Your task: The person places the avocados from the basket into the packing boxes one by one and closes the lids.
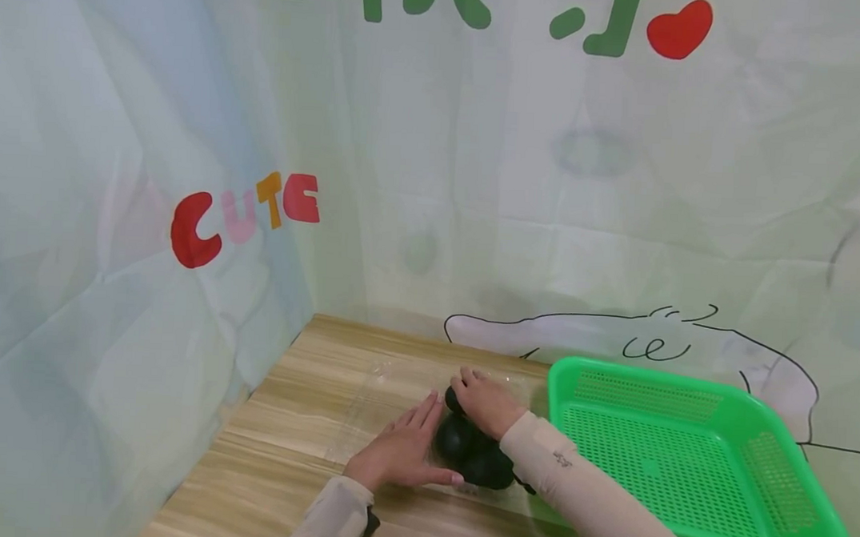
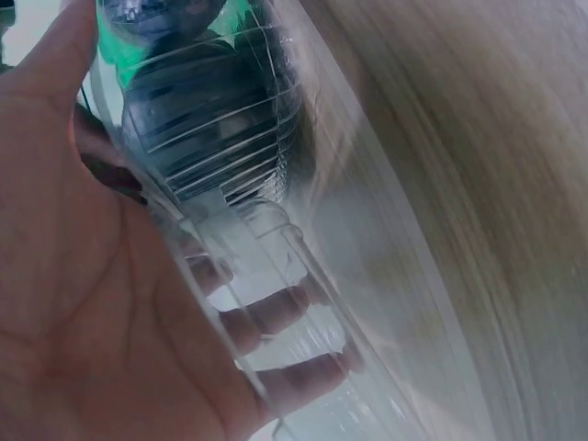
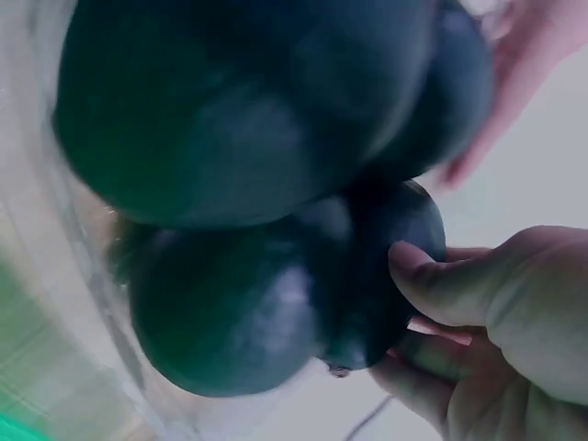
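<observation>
A clear plastic clamshell box (image 1: 362, 410) lies with its lid folded out to the left on the table (image 1: 264, 437). Several dark, glossy avocados (image 1: 489, 470) are crowded in its right half. At the back of the group, my right hand (image 1: 492, 405) pinches an avocado (image 3: 381, 276) between thumb and fingers, its stem nub showing in the right wrist view. My left hand (image 1: 400, 450) lies along the middle fold of the box, fingers straight and thumb spread beside the front avocados. In the left wrist view, its fingers (image 2: 276, 312) show through the clear plastic.
A green plastic basket (image 1: 684, 382) with a mesh floor stands right of the box, close to my right forearm. A printed cloth (image 1: 434, 180) hangs behind the table and along its left side.
</observation>
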Demonstrator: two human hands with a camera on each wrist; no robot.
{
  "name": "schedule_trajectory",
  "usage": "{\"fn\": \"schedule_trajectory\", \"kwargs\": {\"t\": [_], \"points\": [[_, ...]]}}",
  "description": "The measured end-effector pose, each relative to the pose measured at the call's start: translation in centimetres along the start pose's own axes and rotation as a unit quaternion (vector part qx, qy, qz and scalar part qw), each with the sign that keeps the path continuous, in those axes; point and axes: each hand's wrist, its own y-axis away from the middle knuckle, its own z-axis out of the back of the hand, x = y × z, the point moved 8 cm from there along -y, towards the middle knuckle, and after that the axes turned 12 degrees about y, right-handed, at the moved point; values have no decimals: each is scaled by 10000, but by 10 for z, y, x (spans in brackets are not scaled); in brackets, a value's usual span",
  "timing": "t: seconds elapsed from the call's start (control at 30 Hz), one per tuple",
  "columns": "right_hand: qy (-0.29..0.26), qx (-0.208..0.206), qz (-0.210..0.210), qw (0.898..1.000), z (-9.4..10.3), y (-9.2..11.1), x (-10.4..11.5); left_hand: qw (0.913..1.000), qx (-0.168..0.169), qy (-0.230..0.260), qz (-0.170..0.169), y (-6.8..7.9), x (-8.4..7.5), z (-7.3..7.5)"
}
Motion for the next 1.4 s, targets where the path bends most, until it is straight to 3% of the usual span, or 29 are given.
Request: {"fn": "schedule_trajectory", "kwargs": {"t": [0.23, 0.53, 0.7, 0.9, 1.17, 1.4], "points": [[-536, 151, 63, 9984, -16, -4, -4, 10000, 9, -24, -49, 0, -1, 1], [-1269, 674, -19, 9896, -32, -5, -9, 10000, 25, 10, -60, 1, -1, -2], [-1352, 818, -130, 9874, -34, -3, -10, 10000, 15, 13, -33, 1, -1, -1], [-1248, 682, -213, 9896, -25, 3, -11, 10000, 22, -40, -47, -1, 1, -2], [-1418, 246, -1130, 9831, -14, 31, -22, 10000, 35, -26, 11, -3, 0, -2], [-1994, 130, -1923, 9608, -13, 54, -26, 10000, -52, 29, -11, -4, 2, -2]]}}
